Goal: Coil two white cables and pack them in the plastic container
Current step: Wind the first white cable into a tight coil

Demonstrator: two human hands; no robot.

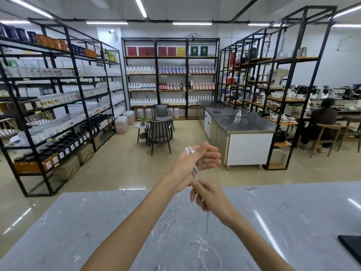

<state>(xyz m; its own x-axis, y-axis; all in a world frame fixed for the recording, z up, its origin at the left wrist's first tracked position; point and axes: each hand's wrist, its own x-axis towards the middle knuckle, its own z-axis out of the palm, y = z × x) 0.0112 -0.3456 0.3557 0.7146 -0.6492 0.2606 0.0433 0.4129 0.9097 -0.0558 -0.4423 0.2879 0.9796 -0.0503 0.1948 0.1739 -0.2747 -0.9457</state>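
The white cable [196,169] looks light and limp, looped round the left hand [192,160] with its fingers [212,155] curled, while the right hand [207,196] pinches the slack tail.

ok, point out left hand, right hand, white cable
left hand [197,160], head view, middle of the hand
right hand [209,198], head view, back of the hand
white cable [196,169], head view, loops under the left hand's fingers
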